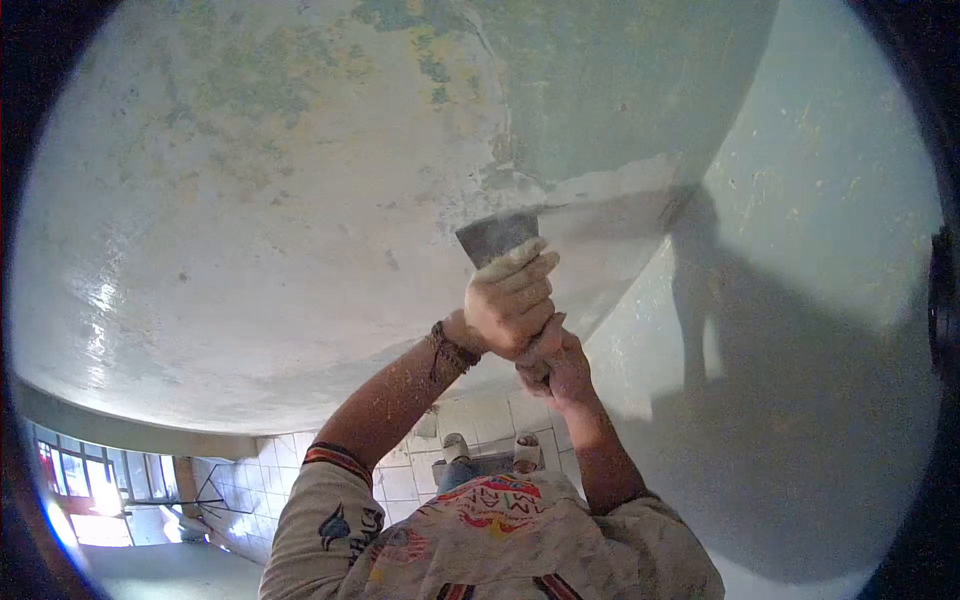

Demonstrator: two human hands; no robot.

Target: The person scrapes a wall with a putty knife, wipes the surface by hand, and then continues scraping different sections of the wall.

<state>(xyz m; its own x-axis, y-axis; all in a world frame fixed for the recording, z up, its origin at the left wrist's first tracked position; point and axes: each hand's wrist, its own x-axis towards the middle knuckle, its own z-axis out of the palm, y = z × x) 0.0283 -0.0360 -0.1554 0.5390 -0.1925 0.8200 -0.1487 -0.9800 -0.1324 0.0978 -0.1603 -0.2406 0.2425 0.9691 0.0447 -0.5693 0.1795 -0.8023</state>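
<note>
A wide-bladed scraper (497,236) is pressed against the wall (300,230), its metal blade lying at the border between pale bare plaster and remaining green paint. My left hand (510,300) is wrapped round the scraper close to the blade, with a dark cord bracelet on the wrist. Just below it, my right hand (555,365) is closed round the lower end of the handle, touching my left hand. Most of the handle is hidden by my fingers. Whitish dust coats both hands.
A pale green wall (800,300) meets the worked wall at a corner on the right and carries my shadow. Below are my sandalled feet on a dark support (490,465) over white floor tiles (400,484). A barred window (95,480) is at lower left.
</note>
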